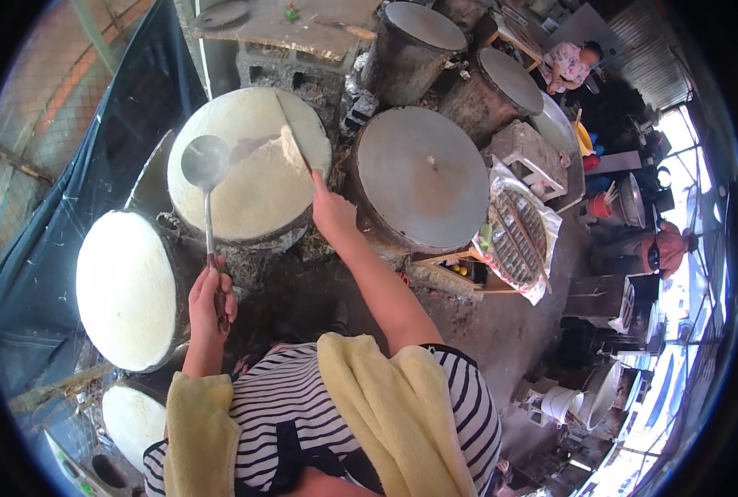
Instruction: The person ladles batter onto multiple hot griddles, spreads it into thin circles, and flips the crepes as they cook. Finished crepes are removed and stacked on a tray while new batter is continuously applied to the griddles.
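Observation:
My left hand [212, 302] grips the handle of a metal ladle [205, 161], its round bowl over a round griddle [220, 211] coated with a pale, cream layer. My right hand [333, 211] holds a long thin blade [301, 154] across that griddle's right part, with a clump of pale paste [289, 144] on it. A darker smear runs across the layer between the two tools. A second white-covered griddle [125, 290] is at lower left, a third [130, 422] below it. A bare grey griddle [423, 174] stands right of my right hand.
Several drum stoves [402, 62] and concrete blocks [526, 149] stand at the back. A round rack on a foil-like tray [514, 236] sits right of the grey griddle. Two people [568, 62] [663, 253] are at the right. A dark tarp [96, 149] lines the left.

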Available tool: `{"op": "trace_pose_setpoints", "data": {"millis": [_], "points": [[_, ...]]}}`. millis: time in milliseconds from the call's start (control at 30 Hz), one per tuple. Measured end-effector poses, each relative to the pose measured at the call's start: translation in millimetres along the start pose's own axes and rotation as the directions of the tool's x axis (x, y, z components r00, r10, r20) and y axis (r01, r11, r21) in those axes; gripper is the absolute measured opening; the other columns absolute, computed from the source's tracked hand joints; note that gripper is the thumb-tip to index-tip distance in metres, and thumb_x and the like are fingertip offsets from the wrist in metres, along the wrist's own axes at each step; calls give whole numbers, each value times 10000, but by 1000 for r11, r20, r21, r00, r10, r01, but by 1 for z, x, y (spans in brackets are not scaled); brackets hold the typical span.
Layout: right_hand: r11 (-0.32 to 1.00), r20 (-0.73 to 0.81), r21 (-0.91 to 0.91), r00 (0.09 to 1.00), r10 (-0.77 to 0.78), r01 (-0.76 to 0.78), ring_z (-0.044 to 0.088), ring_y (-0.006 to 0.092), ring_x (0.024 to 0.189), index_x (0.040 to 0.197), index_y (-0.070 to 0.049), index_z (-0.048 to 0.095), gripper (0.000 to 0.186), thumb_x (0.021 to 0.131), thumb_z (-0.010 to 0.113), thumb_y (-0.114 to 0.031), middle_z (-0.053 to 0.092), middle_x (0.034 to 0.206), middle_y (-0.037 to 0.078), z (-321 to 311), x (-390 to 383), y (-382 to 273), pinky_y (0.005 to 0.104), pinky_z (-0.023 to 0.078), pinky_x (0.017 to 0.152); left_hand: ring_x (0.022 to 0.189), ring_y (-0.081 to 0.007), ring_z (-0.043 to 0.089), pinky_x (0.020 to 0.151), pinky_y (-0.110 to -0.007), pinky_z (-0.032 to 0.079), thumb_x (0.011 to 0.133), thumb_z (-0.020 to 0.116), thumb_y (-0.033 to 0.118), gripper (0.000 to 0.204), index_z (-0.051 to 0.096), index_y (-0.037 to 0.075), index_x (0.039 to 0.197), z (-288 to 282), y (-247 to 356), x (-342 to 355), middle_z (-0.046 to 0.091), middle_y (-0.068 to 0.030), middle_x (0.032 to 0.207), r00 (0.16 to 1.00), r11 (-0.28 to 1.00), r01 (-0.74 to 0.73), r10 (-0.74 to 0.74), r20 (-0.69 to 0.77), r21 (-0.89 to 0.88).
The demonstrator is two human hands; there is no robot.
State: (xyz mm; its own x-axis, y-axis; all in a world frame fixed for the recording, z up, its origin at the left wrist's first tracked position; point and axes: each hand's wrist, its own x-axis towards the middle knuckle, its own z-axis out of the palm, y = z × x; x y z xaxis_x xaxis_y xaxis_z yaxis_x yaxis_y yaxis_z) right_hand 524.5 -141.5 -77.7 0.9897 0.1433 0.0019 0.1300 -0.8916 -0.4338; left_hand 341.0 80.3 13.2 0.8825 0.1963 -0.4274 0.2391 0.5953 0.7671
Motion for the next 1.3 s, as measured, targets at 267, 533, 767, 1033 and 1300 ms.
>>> {"op": "trace_pose_setpoints", "data": {"millis": [267,533,767,1033,1300], "points": [[1000,68,7,998,-1,1,633,377,669,1395,-187,284,514,903,434,-177,633,689,183,4,-15,-20,493,480,582,413,-70,422,326,-202,322,964,439,233,341,471,15,1224,-1,-7,-6,497,5,732,1000,999,-30,30,6,17],[998,-11,44,999,52,-52,618,375,595,1416,-173,243,557,895,440,-176,625,664,181,-9,-58,-1,491,479,545,423,-71,423,337,-202,319,958,453,246,328,487,24,1198,-1,-4,-4,514,7,732,1000,999,-17,17,-2,-28],[988,-2,-9,988,-153,153,612,383,607,1405,-160,290,549,881,451,-155,622,682,193,22,-36,-26,495,467,546,432,-77,434,346,-212,335,960,452,230,337,469,9,1213,1,-5,-2,507,1,727,999,998,-34,33,-19,-47],[947,219,-234,961,-167,218,646,329,679,1448,-174,210,658,844,457,-87,633,819,174,-11,-19,-16,434,501,589,423,-82,432,340,-215,334,960,453,220,313,468,18,1199,-5,-8,-11,485,-2,712,995,997,-76,75,-72,-13],[895,258,-216,907,-333,390,651,300,670,1438,-215,257,657,830,462,-74,647,756,148,-16,5,-19,432,491,580,441,-86,455,370,-228,357,937,477,205,314,489,20,1191,-19,-3,8,485,2,673,983,925,-102,150,-106,366]]}}
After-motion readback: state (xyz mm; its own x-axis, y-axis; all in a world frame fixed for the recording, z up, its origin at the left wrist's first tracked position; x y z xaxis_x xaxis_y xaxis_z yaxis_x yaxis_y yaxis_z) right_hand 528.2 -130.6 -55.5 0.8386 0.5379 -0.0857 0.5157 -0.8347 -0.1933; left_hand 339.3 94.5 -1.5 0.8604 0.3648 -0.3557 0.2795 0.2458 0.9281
